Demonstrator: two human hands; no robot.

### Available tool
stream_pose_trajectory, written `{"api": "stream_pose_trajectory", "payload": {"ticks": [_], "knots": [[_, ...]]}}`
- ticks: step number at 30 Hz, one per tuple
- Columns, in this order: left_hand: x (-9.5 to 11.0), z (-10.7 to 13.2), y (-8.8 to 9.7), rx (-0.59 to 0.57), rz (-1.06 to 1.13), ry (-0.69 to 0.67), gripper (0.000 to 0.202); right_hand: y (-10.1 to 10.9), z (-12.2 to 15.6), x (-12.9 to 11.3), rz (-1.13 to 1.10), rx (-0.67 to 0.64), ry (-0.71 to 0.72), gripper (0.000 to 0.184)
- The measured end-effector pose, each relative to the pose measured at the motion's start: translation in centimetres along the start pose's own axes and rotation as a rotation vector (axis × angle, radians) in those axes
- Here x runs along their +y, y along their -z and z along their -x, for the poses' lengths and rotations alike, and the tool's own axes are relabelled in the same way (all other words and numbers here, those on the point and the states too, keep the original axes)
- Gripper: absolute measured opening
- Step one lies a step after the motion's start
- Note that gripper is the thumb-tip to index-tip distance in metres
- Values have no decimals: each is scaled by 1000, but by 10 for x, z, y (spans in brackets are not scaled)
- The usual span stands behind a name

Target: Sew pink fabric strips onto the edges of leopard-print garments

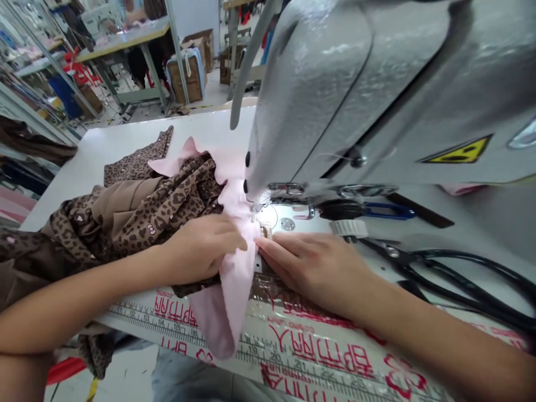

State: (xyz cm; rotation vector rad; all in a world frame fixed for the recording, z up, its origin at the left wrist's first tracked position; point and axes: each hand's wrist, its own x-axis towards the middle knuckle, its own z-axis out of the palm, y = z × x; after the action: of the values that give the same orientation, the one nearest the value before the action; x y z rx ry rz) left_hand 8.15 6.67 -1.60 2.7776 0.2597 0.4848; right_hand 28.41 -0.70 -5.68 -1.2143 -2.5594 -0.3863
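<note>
A strip of pink fabric [239, 279] runs under the needle area of a grey sewing machine [318, 84], its lower end folded over the table's front edge. My left hand [205, 245] is closed on the pink fabric left of the needle, fingers curled and partly hidden. Leopard-print fabric [146, 215] with plain brown parts is bunched beside and under my left forearm. My right hand [316, 259] is at the strip's right edge, just in front of the needle, fingers pressed together with their tips on the pink fabric; its thumb is mostly hidden.
Black-handled scissors [452, 273] and a blue thread snipper [387, 210] lie right of my right hand. Ruler tape with red print [318, 357] covers the table's front edge. Behind, a person sits at another sewing table [125, 39], near a cardboard box [182, 78].
</note>
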Motion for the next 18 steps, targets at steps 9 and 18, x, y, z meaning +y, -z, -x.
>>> {"api": "stream_pose_trajectory", "payload": {"ticks": [9, 18], "knots": [[-13, -4, -27, 5, -330, -6, 26, 6, 0, -3, -32, 36, -11, 27], [-28, -7, -23, 32, -316, -27, 25, 2, 3, 3, -35, -51, -38, 32]]}}
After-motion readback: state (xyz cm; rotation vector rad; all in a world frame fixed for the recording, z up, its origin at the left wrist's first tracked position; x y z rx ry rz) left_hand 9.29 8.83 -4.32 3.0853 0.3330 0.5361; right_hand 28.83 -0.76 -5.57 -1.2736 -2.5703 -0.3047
